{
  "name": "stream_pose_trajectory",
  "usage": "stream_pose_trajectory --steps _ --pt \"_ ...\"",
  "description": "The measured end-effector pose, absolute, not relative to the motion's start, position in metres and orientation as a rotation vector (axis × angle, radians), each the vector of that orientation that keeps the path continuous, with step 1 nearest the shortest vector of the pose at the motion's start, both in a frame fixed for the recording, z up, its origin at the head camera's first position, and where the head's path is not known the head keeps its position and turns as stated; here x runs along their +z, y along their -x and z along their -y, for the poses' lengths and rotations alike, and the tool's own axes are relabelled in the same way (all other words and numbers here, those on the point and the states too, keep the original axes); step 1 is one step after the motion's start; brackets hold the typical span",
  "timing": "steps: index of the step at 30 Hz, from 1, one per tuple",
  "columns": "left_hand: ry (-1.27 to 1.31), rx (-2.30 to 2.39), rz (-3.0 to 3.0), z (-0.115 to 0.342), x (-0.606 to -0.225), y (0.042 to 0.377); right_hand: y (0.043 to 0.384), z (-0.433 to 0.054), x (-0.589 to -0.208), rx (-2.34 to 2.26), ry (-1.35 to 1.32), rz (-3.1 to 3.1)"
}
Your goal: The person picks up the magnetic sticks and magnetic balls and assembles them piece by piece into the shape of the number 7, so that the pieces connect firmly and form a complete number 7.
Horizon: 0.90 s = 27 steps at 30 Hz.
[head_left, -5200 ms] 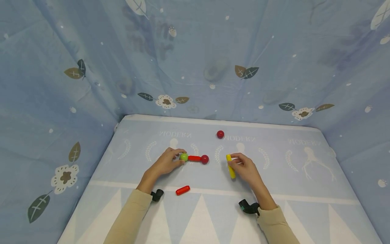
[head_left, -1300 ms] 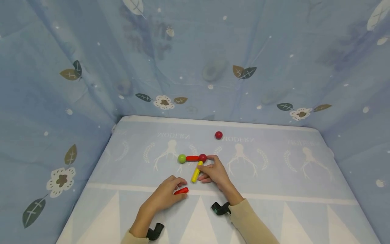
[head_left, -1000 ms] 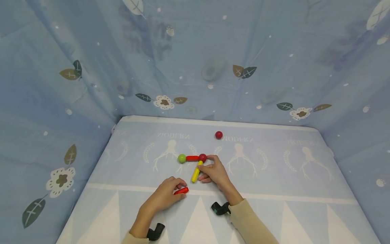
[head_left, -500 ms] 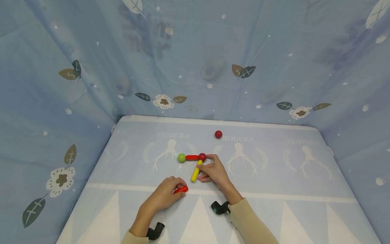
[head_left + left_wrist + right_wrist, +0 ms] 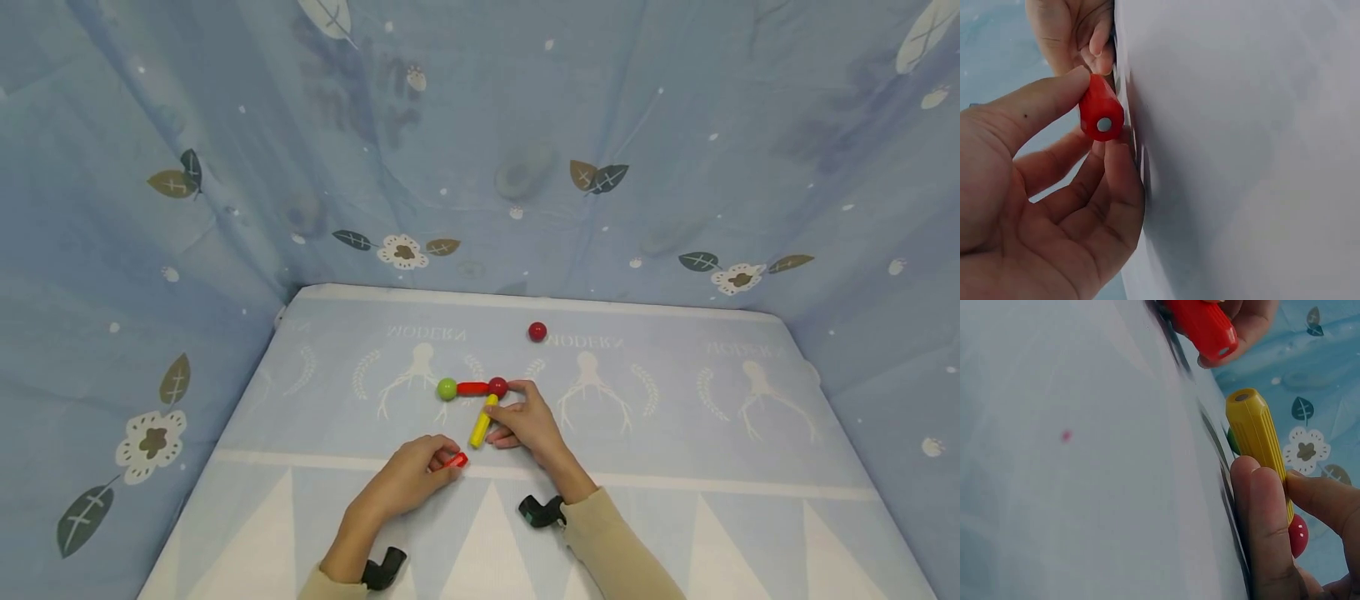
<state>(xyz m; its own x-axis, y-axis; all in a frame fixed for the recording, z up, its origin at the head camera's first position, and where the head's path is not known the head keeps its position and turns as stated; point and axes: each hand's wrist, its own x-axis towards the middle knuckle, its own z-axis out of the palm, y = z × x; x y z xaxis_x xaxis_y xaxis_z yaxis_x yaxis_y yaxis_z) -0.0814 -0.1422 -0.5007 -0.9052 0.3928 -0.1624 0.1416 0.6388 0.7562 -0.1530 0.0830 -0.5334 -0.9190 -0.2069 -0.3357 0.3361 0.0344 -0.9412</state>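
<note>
My left hand (image 5: 411, 475) pinches a red magnetic rod (image 5: 457, 459) between thumb and fingers; a round metal spot shows on its end in the left wrist view. My right hand (image 5: 531, 423) holds a yellow magnetic rod (image 5: 482, 427), whose far end meets a dark red ball (image 5: 498, 386). The right index fingertip is right at that ball. From the ball, another red rod (image 5: 472, 388) runs left to a green ball (image 5: 447, 388). In the right wrist view, the yellow rod's near end (image 5: 1247, 395) faces the left hand's red rod (image 5: 1204, 328), with a gap between them.
A loose red ball (image 5: 537, 332) lies near the back of the cloth-covered table (image 5: 675, 400). Blue patterned curtain (image 5: 480, 150) surrounds the back and sides. Black wrist cameras (image 5: 542, 511) sit low beside each forearm.
Since the earliest frame, my right hand has brought the yellow rod left to the red ball. My left hand left the green ball, took the red rod and just now shifted it slightly towards the yellow one.
</note>
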Motion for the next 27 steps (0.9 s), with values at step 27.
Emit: stream_pose_trajectory --steps 27 --pt "-0.343 1.147 -2.555 0.129 -0.501 0.085 0.153 -0.083 -0.535 -1.956 -0.130 -1.937"
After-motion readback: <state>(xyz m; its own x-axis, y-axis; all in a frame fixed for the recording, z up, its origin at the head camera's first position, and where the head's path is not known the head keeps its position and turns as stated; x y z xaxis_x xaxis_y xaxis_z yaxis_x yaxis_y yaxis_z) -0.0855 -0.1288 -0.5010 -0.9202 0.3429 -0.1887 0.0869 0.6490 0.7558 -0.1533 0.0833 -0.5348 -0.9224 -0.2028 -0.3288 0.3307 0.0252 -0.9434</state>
